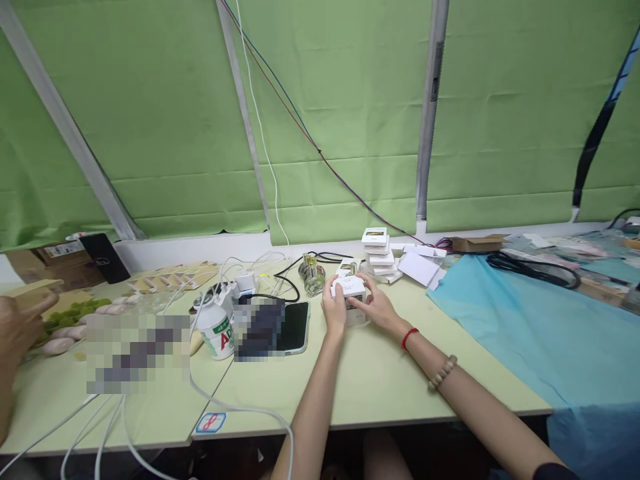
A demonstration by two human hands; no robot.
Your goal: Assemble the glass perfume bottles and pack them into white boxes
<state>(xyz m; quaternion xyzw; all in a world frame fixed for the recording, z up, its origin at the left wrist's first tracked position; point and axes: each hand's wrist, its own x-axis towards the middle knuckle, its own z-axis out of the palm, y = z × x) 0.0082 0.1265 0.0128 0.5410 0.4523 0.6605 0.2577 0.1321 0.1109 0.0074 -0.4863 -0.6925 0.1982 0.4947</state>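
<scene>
Both my hands hold a small white box (349, 289) just above the pale green table (370, 380). My left hand (333, 308) grips its left side and my right hand (376, 305) grips its right side. A red cord and a bead bracelet circle my right wrist. A glass perfume bottle (313, 275) with a gold cap stands just behind and left of the box. A stack of small white boxes (380, 255) rises behind my right hand.
A phone (295, 327) lies left of my hands, beside a white jar (216, 330) and tangled white cables (235, 407). Blue cloth (525, 320) covers the table's right part. Another person's hand (17, 327) shows at far left. Green blinds hang behind.
</scene>
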